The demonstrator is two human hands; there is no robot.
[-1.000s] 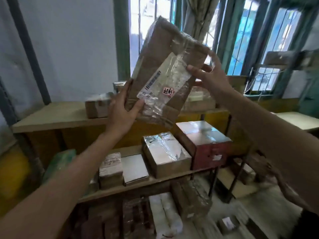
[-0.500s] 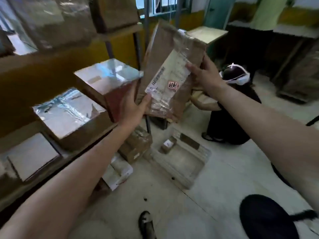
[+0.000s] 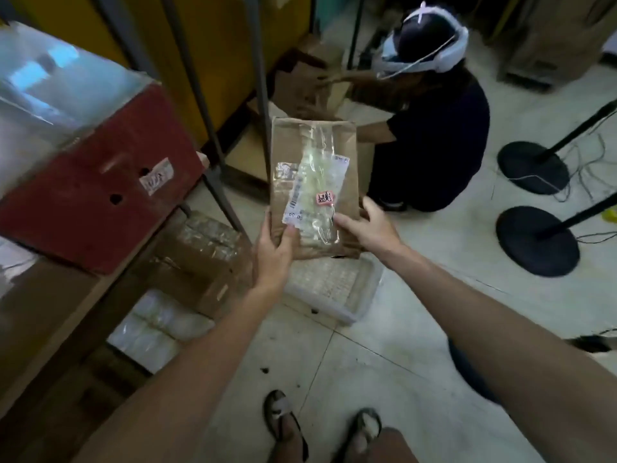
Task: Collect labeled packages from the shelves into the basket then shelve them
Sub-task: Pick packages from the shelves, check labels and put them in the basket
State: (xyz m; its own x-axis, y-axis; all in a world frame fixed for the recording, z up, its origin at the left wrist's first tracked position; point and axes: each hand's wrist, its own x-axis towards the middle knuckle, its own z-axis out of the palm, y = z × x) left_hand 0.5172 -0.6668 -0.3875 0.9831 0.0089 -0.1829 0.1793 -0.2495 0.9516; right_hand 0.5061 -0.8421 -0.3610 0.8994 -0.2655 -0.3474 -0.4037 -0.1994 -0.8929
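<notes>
Plainly, in the head view, the flat brown cardboard package with a white shipping label and a small pink sticker under clear tape (image 3: 314, 182) is off the shelves and held in both hands above the floor. The left hand (image 3: 274, 252) grips its near left corner, thumb laid on the label face. The right hand (image 3: 370, 228) pinches the near right corner, one digit across the taped face. The hands are apart, one at each near corner and about level, so neither is clearly nearer the goal.

The package's long axis runs from near to far, away from the person, with the far end raised, so it is tilted rather than flat. The pale plastic mesh-bottomed basket (image 3: 354, 317) sits on the tiled floor directly below the package's near end and the hands. Whether it holds anything is hard to tell, as the package hides its far part.

So the coming move is, I judge, straight down: lower the near end and lay the long side along the basket.

To the left, a red cardboard box with a shiny taped top (image 3: 100, 195) rests on a wooden shelf. On the far side a crouching person in dark clothes (image 3: 434, 128) handles brown boxes.
</notes>
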